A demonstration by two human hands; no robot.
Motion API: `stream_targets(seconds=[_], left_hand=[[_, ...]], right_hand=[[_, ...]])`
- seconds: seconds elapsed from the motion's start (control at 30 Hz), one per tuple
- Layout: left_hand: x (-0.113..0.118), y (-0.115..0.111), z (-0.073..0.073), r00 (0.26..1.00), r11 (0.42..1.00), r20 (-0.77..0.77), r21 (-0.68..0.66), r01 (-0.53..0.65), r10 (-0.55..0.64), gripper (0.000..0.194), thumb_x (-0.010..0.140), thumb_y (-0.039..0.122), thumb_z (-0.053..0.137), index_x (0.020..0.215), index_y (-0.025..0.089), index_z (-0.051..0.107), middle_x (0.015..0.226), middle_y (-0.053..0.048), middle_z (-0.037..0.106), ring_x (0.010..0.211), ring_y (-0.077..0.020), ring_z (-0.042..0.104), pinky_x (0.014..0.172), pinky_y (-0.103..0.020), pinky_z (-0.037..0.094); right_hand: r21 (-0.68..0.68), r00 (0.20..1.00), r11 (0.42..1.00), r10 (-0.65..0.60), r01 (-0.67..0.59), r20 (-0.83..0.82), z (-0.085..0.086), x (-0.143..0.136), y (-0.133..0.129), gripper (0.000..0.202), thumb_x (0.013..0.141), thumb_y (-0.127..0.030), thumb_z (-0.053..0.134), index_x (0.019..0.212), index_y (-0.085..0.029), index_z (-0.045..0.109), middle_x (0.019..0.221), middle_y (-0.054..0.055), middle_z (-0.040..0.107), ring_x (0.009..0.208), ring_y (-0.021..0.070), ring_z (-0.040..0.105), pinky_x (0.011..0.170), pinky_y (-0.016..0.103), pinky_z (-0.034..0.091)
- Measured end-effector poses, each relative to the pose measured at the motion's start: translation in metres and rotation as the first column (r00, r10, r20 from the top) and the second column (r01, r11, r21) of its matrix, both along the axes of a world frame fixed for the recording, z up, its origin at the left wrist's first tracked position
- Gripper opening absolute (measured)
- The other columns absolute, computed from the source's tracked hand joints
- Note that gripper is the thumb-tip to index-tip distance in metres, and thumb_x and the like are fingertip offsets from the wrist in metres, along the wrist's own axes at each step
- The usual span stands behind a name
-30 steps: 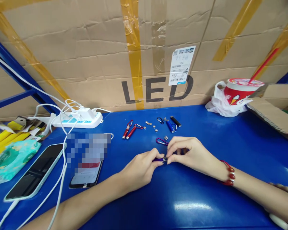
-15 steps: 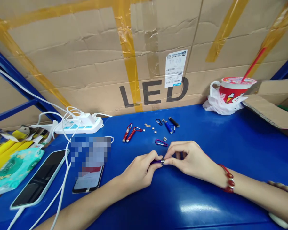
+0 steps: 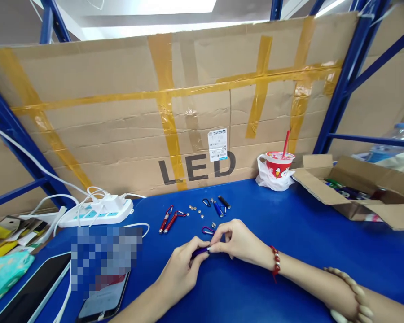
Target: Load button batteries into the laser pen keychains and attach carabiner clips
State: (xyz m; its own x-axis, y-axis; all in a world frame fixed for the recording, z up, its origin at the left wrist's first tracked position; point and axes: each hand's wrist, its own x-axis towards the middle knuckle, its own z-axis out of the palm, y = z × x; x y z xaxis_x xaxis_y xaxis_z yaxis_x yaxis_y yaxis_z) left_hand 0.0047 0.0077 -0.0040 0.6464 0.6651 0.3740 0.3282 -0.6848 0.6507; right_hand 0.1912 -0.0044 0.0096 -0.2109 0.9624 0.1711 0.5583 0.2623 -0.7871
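My left hand (image 3: pixel 182 269) is closed around a small purple mini flashlight tube (image 3: pixel 201 251) just above the blue table. At the tube's silver end, the thumb and forefinger of my right hand (image 3: pixel 240 242) are pinched together; any small part between them is too hidden to make out. Just beyond my fingers lie a purple carabiner (image 3: pixel 207 230) and a small metal piece (image 3: pixel 213 224). Farther back are several button cells (image 3: pixel 194 208), a dark carabiner (image 3: pixel 206 202), a blue mini flashlight (image 3: pixel 217 209) and a black tube (image 3: pixel 224 202). Two red mini flashlights (image 3: pixel 171 223) with clips lie to the left.
On the left are a white power strip (image 3: pixel 117 211) with cables, a phone (image 3: pixel 103 296), another phone (image 3: pixel 33 287) and a teal packet (image 3: pixel 8 276). A red cup (image 3: pixel 278 168) in a plastic bag and an open cardboard box (image 3: pixel 357 211) stand at right. Cardboard (image 3: pixel 121 134) walls the back.
The head view has tilted up and swung right, bringing the open box into fuller view. Both hands stay together at the purple tube, in much the same grip.
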Motion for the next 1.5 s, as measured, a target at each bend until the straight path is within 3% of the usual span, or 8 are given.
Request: stream_targets(seconds=[0.23,0.4,0.63,0.77,0.9,1.17,1.3,1.5], left_hand=[[0.002,0.003,0.002,0.996,0.996,0.04,-0.042,-0.073,0.075,0.015,0.087,0.017,0.042,0.098,0.021,0.053,0.089,-0.001,0.065,0.075,-0.0146,0.062,0.07,-0.023,0.046],[0.002,0.006,0.0,0.987,0.989,0.056,-0.027,-0.148,0.15,0.017,0.087,0.017,0.041,0.1,0.02,0.052,0.07,0.002,0.06,0.063,-0.0135,0.057,0.062,-0.022,0.043],[0.0,0.004,-0.003,0.998,0.997,0.016,-0.043,-0.064,0.065,0.016,0.088,0.014,0.042,0.1,0.02,0.05,0.081,0.0,0.061,0.068,-0.0127,0.058,0.066,-0.021,0.043],[-0.003,0.001,-0.002,1.0,0.996,-0.001,-0.085,0.02,-0.02,0.015,0.086,0.011,0.044,0.095,0.02,0.051,0.092,-0.001,0.064,0.085,-0.0139,0.06,0.074,-0.02,0.043],[-0.006,0.0,0.0,0.996,0.995,-0.035,-0.055,0.082,-0.084,0.013,0.087,0.012,0.045,0.094,0.019,0.052,0.093,-0.002,0.063,0.084,-0.014,0.06,0.075,-0.02,0.044],[-0.006,0.003,-0.006,0.99,0.994,-0.098,0.022,0.103,-0.1,0.016,0.088,0.012,0.043,0.098,0.02,0.051,0.091,-0.002,0.063,0.084,-0.0157,0.059,0.077,-0.024,0.044],[-0.006,0.003,-0.007,0.99,0.993,-0.092,0.028,0.114,-0.111,0.015,0.089,0.014,0.042,0.101,0.021,0.049,0.094,-0.002,0.062,0.086,-0.015,0.059,0.08,-0.024,0.044],[-0.007,0.001,-0.006,0.986,0.991,-0.127,0.054,0.12,-0.112,0.014,0.09,0.015,0.04,0.102,0.02,0.047,0.093,-0.004,0.062,0.086,-0.0158,0.059,0.08,-0.026,0.044]], right_hand=[[0.079,0.999,0.997,-0.007,0.004,0.046,-0.001,0.001,0.007,0.03,0.07,-0.046,0.065,0.069,-0.016,0.069,0.059,0.0,0.066,0.038,0.0078,0.053,0.042,0.019,0.037],[0.132,0.999,0.991,0.007,-0.013,0.051,0.002,0.001,0.008,0.031,0.067,-0.047,0.067,0.077,-0.018,0.068,0.071,0.0,0.068,0.044,0.0072,0.05,0.045,0.019,0.038],[0.252,0.997,0.966,0.039,-0.056,0.073,0.003,0.0,0.003,0.029,0.072,-0.048,0.063,0.072,-0.019,0.07,0.07,0.002,0.065,0.052,0.0092,0.049,0.05,0.02,0.038],[0.058,0.995,0.993,0.1,-0.1,0.008,-0.002,0.002,0.005,0.032,0.069,-0.047,0.066,0.065,-0.016,0.069,0.063,0.001,0.061,0.044,0.0073,0.049,0.043,0.019,0.035],[-0.175,0.982,0.972,0.138,-0.159,-0.127,-0.01,0.002,0.005,0.032,0.066,-0.044,0.069,0.063,-0.013,0.067,0.06,0.0,0.057,0.039,0.0056,0.048,0.036,0.017,0.034],[-0.276,0.975,0.938,0.177,-0.209,-0.133,-0.001,-0.004,-0.006,0.034,0.072,-0.045,0.062,0.06,-0.014,0.063,0.062,0.0,0.053,0.043,0.0063,0.048,0.035,0.016,0.039],[-0.206,0.961,0.939,0.273,-0.274,-0.034,0.002,-0.004,-0.009,0.036,0.082,-0.042,0.052,0.062,-0.014,0.063,0.065,0.001,0.055,0.048,0.0068,0.051,0.044,0.016,0.042],[-0.36,0.956,0.891,0.294,-0.275,-0.002,0.001,-0.005,-0.012,0.041,0.088,-0.043,0.041,0.065,-0.014,0.057,0.051,-0.001,0.054,0.039,0.0062,0.046,0.04,0.016,0.037]])
